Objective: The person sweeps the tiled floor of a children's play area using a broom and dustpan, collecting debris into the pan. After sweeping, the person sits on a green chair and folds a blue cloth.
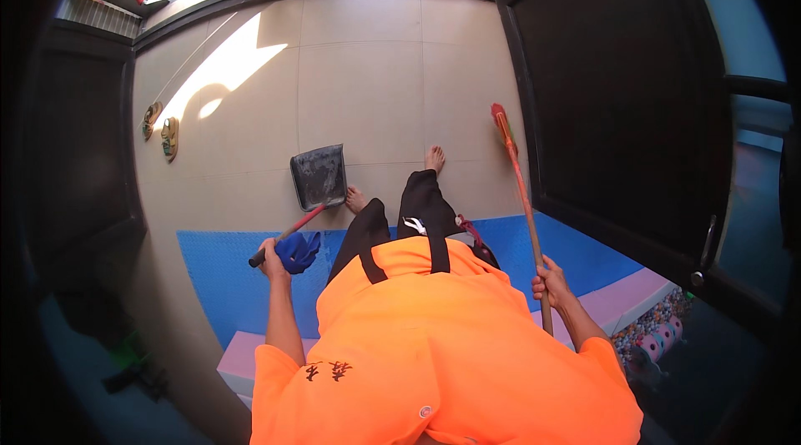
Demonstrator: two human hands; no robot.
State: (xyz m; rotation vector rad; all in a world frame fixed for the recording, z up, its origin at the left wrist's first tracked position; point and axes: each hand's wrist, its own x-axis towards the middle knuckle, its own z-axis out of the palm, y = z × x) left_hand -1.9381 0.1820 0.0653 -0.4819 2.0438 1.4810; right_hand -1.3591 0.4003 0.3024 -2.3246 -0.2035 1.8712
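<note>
Beige tiled floor (359,86) fills the upper middle, sunlit patch upper left. Dark door panel (617,70) stands at upper right, another dark panel (79,128) at left. Blue foam mat (225,278) crosses the lower middle; pink padded block (622,299) at lower right, with a strip of small multicoloured balls (655,320) beside it.

Wearer: orange shirt (392,336), black trousers (425,199), bare feet on tile.

Long-handled broom (528,210), right of centre: long axis near vertical, top tipped a little left. Red-orange head end up and left of the right fingers, well apart from them; floor contact can't be told. Right hand (551,282) is the nearer one, fingers wrapped around the lower shaft.

Black dustpan (319,176), left of centre: pan up and right of the left fingers, just beside one foot; red handle slants down-left from it to a dark grip. Left hand (271,260) is nearer, fingers closed around that grip. Pan and broom head well apart, broom head farther right and higher.

Blue cloth (299,252) just right of the left hand; can't tell if pinched too. Pair of sandals (170,139) at left, on tile.
</note>
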